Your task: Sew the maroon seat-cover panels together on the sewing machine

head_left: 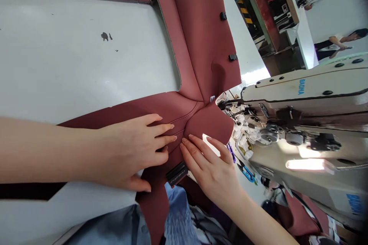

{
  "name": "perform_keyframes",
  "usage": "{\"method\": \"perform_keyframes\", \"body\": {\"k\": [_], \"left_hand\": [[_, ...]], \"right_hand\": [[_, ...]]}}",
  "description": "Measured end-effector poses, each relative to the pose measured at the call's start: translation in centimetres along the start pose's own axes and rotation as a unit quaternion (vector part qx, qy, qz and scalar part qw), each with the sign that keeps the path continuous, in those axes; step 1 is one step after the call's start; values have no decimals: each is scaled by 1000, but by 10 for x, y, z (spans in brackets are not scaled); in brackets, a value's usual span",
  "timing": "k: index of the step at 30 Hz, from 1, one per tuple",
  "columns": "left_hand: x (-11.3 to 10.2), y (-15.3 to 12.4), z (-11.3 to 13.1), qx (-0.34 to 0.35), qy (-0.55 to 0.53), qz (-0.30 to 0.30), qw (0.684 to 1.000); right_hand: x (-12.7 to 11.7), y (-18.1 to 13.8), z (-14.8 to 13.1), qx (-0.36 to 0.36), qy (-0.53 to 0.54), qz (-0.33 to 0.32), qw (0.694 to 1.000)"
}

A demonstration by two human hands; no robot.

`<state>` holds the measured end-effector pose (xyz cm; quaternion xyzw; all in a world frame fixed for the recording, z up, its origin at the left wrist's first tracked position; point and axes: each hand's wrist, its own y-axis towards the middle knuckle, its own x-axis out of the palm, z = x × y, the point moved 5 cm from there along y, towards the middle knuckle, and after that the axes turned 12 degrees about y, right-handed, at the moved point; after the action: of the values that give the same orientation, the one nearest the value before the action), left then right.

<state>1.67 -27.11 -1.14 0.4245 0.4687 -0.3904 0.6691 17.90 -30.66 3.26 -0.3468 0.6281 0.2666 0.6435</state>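
Observation:
A dark red leather-like cover (201,38) lies spread on the white table (71,65) and runs toward the needle area of a beige sewing machine (310,95). My left hand (135,149) lies flat on the red material, fingers stretched out toward the seam. My right hand (209,168) rests beside it, fingers flat and together on the same material, close to a folded edge. A black plastic strip (176,173) is fixed to the cover's edge just below my fingertips. Neither hand grips anything.
Two small black clips (232,57) sit on the cover's far edge. The sewing machine's head fills the right side, with a lit lamp (304,164). Another person (339,44) stands far back at the right. Blue clothing (178,218) shows below.

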Motion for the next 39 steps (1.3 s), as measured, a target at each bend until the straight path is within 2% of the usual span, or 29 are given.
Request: {"method": "perform_keyframes", "body": {"k": [17,23,34,39], "left_hand": [[1,-1,-2,1,-2,3,1000],[2,0,0,2,5,4,1000],[0,1,-3,-11,-28,-12,999],[-2,1,-5,-12,-41,-1,999]], "right_hand": [[-2,1,2,4,9,1,1000],[-1,7,11,-13,-22,-23,999],[-3,4,13,13,-30,-1,999],[-4,6,14,14,-25,-4,1000]]}}
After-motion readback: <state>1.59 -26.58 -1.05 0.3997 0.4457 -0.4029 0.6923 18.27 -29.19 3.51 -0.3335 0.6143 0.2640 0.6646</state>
